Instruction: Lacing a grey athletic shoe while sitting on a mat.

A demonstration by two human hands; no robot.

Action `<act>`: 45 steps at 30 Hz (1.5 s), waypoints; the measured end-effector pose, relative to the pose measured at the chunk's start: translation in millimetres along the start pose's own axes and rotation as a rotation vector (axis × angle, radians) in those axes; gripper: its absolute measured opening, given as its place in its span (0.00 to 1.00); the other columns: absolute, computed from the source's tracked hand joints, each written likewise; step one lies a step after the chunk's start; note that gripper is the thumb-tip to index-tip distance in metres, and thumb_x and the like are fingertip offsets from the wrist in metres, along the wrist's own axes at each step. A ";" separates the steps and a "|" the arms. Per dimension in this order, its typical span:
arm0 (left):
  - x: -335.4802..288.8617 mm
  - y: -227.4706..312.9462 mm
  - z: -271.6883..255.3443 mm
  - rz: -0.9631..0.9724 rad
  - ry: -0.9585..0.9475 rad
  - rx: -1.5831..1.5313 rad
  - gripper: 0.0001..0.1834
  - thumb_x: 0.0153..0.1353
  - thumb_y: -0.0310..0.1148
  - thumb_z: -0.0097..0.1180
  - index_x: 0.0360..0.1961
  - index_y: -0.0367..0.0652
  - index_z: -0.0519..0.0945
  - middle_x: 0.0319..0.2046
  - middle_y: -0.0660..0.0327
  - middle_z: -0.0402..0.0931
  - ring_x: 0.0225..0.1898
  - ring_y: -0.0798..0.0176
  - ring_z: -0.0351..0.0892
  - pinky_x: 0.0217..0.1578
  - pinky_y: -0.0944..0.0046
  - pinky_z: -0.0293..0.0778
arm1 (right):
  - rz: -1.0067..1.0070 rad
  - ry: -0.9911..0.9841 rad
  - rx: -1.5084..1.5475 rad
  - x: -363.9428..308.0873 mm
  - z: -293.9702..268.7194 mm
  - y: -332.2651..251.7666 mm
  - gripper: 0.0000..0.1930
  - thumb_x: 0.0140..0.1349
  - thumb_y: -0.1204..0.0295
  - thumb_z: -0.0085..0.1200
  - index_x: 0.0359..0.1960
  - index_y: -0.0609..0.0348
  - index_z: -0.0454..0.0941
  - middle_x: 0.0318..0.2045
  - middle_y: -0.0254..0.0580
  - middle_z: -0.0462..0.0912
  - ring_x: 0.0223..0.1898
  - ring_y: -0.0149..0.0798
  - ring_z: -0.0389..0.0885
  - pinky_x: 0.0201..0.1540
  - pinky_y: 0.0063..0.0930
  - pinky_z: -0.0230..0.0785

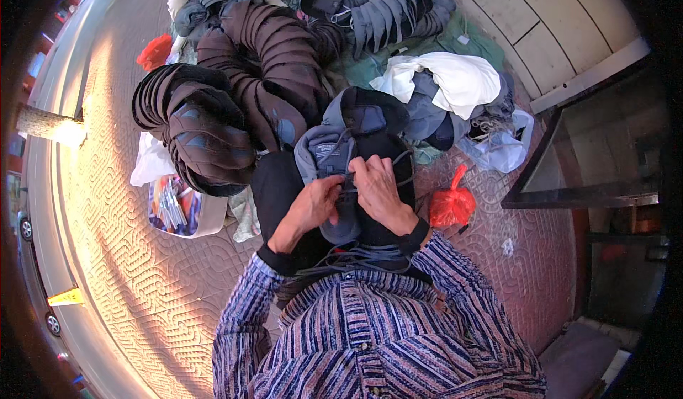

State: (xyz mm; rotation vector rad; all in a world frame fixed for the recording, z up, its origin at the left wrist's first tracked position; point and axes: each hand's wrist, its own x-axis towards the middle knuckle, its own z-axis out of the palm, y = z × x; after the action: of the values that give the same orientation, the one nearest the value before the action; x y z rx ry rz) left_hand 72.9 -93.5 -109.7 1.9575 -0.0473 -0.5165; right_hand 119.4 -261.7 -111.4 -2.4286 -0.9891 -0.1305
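Centrally, one grey shoe upper (pixel 330 166) lies on the lap (pixel 275 185), long axis running away from the body, left hand (pixel 313 205) and right hand (pixel 378 189) both at its throat, the right pinching grey lace (pixel 405 182), the left curled, grip unclear.

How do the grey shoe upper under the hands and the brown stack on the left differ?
The grey shoe upper is one piece; the brown stack holds many, nested together. The upper bears pale print; the stack shows blue patches. The left hand and right hand touch the upper, neither the stack. Both look like shoe parts.
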 end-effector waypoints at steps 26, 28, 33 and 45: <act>-122.3 -45.2 -119.4 0.441 0.509 -2.054 0.02 0.53 0.20 0.43 0.29 0.38 0.67 0.20 0.66 0.62 0.17 0.73 0.58 0.21 0.73 0.59 | -0.257 -0.528 0.146 9.2 -59.6 6.8 0.10 0.47 0.61 0.60 0.24 0.52 0.78 0.27 0.36 0.70 0.35 0.40 0.67 0.39 0.31 0.58; -161.0 -43.8 -156.6 0.649 0.452 -1.934 0.12 0.56 0.19 0.37 0.41 0.28 0.66 0.22 0.65 0.62 0.17 0.75 0.57 0.21 0.74 0.56 | -0.243 -0.418 0.267 11.6 -52.3 10.8 0.09 0.48 0.63 0.59 0.26 0.54 0.78 0.28 0.37 0.71 0.35 0.40 0.68 0.39 0.30 0.60; -215.7 -8.8 -195.2 0.963 0.437 -1.380 0.12 0.60 0.25 0.37 0.44 0.30 0.65 0.23 0.65 0.58 0.24 0.71 0.56 0.25 0.71 0.56 | 0.207 -0.113 0.603 28.1 -14.5 7.8 0.09 0.56 0.71 0.52 0.36 0.61 0.75 0.24 0.39 0.75 0.25 0.30 0.73 0.28 0.25 0.65; -92.7 -10.2 -82.6 0.008 0.605 -0.540 0.06 0.59 0.31 0.51 0.37 0.43 0.77 0.26 0.68 0.73 0.21 0.79 0.65 0.20 0.79 0.60 | -0.184 -0.560 0.491 1.9 38.5 -95.4 0.10 0.59 0.71 0.48 0.39 0.63 0.72 0.24 0.53 0.78 0.24 0.49 0.79 0.28 0.37 0.70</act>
State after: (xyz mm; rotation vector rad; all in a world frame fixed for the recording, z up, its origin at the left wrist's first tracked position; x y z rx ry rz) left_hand 18.0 6.3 -59.2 1.5044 0.4245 0.0873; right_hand 52.5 -183.9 -104.0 -1.9418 -1.2948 0.6851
